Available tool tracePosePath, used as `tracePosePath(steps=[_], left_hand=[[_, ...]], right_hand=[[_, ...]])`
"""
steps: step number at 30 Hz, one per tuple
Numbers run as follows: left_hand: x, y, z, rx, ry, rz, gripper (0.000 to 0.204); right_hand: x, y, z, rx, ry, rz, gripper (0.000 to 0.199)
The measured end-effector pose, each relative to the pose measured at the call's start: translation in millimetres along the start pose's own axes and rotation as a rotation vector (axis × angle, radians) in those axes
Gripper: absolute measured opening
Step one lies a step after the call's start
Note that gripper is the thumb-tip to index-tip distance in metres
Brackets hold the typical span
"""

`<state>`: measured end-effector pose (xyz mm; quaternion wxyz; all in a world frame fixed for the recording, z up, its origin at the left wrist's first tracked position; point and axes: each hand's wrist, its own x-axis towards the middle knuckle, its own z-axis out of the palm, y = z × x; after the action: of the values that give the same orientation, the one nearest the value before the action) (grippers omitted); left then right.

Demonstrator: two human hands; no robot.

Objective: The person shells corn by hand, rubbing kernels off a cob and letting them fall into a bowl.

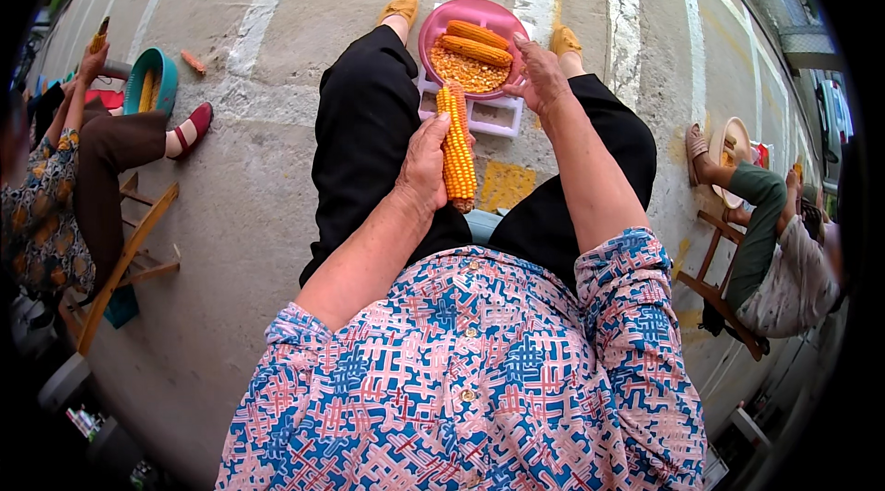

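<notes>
My left hand point(425, 163) is wrapped round a yellow ear of corn point(457, 157), held upright between my knees with kernels in dense rows. The ear's top reaches the near rim of a pink basin point(431, 23). Two more ears lie in that basin, one orange-yellow ear point(475, 50) in front of the other. Below them is a layer of loose kernels point(468, 76). Beside the basin's right rim, my right hand point(543, 78) has its fingers apart and holds nothing. Whether its fingertips touch the rim, I cannot tell.
Under the basin stands a pale purple plastic stool point(499, 130). At left, a seated person point(69, 187) raises an ear of corn near a teal basin point(167, 90). Another person point(784, 251) sits at right by a pale basin point(734, 142). White lines cross the concrete floor point(235, 242).
</notes>
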<state>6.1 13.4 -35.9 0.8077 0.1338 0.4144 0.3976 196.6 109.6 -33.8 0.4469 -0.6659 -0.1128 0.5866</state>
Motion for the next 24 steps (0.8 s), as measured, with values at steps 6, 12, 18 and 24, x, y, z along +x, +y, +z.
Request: tracePosePath(steps=[6,12,18,24], left_hand=[[0.7,-1.0,2.2,0.005,-0.023,-0.008,0.032],[3.6,-3.3,-0.1,0.014,-0.004,-0.013,0.033],[4.1,-3.1,0.9,-0.001,-0.045,-0.030,0.034],[2.0,0.1,2.0,-0.060,-0.025,-0.062,0.034]], right_hand=[[22.4,19.3,-20.8,0.299,-0.039,-0.061,0.036],[6.6,5.5,-22.2,0.262,-0.064,-0.105,0.030],[-10.1,2.7,-36.9,0.251,-0.150,-0.241,0.025],[-63.3,23.1,-49.6,0.319,-0.169,-0.164,0.020]])
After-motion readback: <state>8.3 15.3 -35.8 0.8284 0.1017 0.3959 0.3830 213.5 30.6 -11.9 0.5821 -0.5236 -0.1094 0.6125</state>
